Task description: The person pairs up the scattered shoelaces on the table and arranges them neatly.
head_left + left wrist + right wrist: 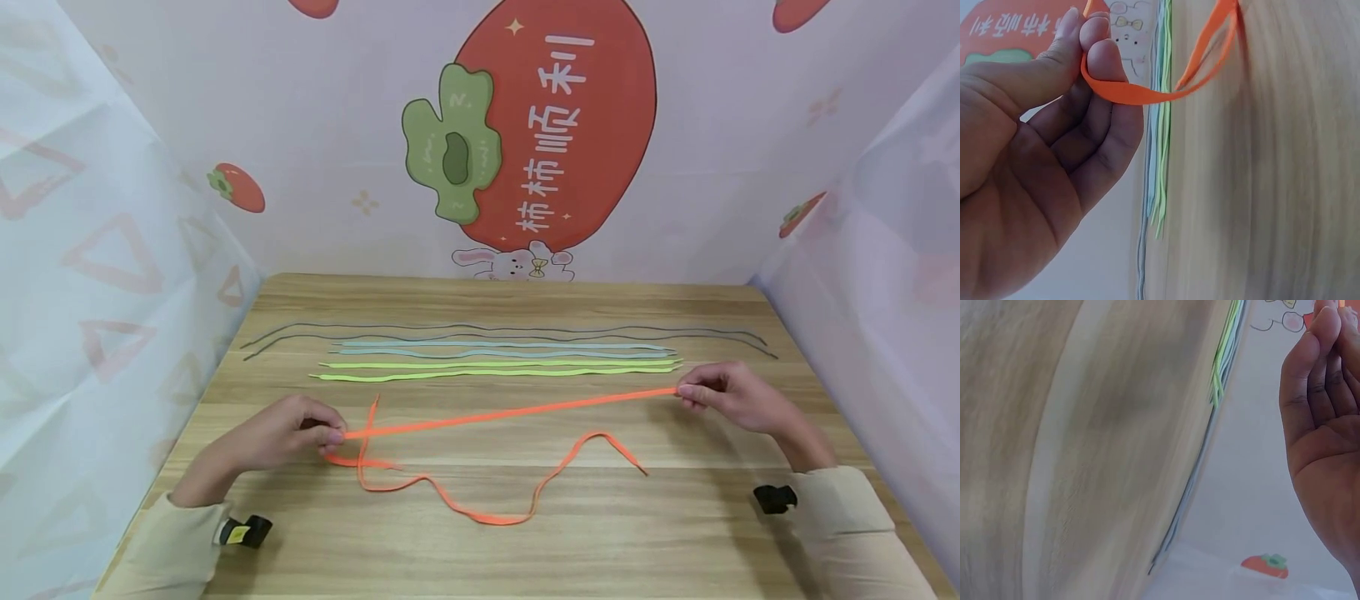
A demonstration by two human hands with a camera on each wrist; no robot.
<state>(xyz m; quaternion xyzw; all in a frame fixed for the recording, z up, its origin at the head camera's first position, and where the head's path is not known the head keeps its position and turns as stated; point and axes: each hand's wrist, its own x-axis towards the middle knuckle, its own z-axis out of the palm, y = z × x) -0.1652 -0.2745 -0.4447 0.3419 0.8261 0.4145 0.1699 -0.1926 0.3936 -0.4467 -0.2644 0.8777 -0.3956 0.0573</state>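
An orange shoelace (510, 412) is stretched between my two hands above the table, rising slightly to the right. My left hand (288, 435) pinches it between thumb and fingertips; in the left wrist view a loose length of the shoelace (1129, 94) loops from that pinch. Its loose end hangs below the left hand in the head view. My right hand (738, 404) pinches the other end; in the right wrist view only a sliver of orange shows at the right hand's (1329, 419) fingertips. A second orange shoelace (495, 520) lies in a wavy line nearer the front.
Behind the hands, laid roughly straight across the wooden table (645, 550), are two yellow-green shoelaces (480, 373), two light blue shoelaces (480, 352) and two longer dark grey-blue shoelaces (517, 328). Printed sheets (322, 233) stand along the table's back and sides.
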